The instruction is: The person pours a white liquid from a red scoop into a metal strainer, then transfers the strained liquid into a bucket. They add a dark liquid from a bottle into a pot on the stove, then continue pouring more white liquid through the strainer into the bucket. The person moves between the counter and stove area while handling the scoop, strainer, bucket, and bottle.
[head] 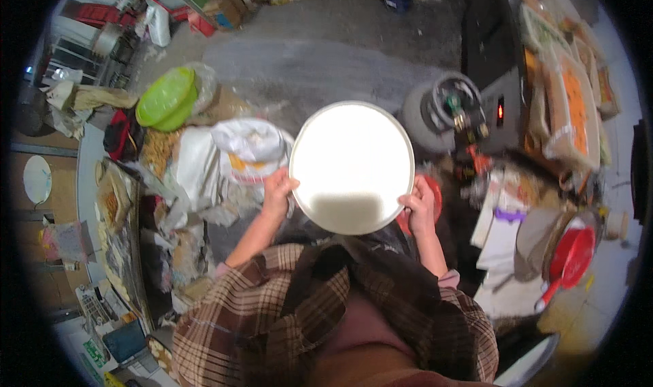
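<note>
A round, pale, shallow tray or lid [352,167] with a thin raised rim is held in front of my body, its surface glaring bright with a darker patch near the lower edge. My left hand [277,194] grips the rim at the lower left, thumb on top. On the opposite side, my right hand [419,203] pinches the rim at the lower right. A red rounded object [436,195] shows partly behind my right hand. White sacks [250,144] stand just left of the tray. What lies beneath the tray is hidden.
A grey gas cylinder [428,116] stands on the floor at right, beside a dark appliance with a glowing red display [500,110]. Green plastic basins [167,99] sit at upper left. At right are a red-handled pan or strainer [571,254] and an orange-filled plastic container [574,106].
</note>
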Demonstrator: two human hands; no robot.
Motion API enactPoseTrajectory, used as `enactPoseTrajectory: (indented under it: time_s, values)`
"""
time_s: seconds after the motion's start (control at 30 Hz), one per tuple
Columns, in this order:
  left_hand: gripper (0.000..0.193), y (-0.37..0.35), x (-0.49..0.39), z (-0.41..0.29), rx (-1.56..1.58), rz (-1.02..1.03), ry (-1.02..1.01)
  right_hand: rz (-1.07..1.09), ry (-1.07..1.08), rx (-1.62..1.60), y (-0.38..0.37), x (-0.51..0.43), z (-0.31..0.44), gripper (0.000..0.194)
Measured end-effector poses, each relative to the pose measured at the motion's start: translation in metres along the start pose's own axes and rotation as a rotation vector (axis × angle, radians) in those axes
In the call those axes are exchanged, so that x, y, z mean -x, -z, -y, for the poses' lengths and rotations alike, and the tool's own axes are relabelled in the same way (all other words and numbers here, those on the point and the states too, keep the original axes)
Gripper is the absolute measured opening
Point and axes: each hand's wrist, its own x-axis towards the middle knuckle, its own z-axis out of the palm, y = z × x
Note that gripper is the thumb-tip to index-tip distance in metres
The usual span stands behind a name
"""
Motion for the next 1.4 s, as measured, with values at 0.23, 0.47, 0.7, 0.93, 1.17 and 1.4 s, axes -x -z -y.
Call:
enactPoseTrajectory:
  time_s: [0.23, 0.47, 0.7, 0.93, 1.17, 1.4]
  values:
    - [0.022, 0.014, -0.136, 0.003, 0.381, -0.149, 0.186, 0.074, 0.018, 0.12, -0.048, -0.146, 0.057, 0.023]
    - [0.017, 0.056, -0.296, 0.003, 0.19, -0.073, 0.052, 0.006, 0.032, 0.199, -0.123, -0.275, 0.105, 0.029]
    - [0.022, 0.104, -0.452, -0.02, 0.191, -0.047, 0.068, 0.03, 0.038, 0.209, -0.205, -0.413, 0.156, 0.03]
    - [0.027, 0.149, -0.605, -0.041, 0.307, -0.144, 0.162, 0.149, 0.039, 0.193, -0.27, -0.584, 0.191, 0.027]
    - [0.026, 0.19, -0.754, -0.058, 0.362, -0.314, 0.199, 0.251, 0.014, 0.183, -0.342, -0.738, 0.217, 0.026]
    - [0.027, 0.253, -0.921, -0.06, 0.294, -0.236, 0.195, 0.174, 0.028, 0.207, -0.417, -0.882, 0.227, 0.032]
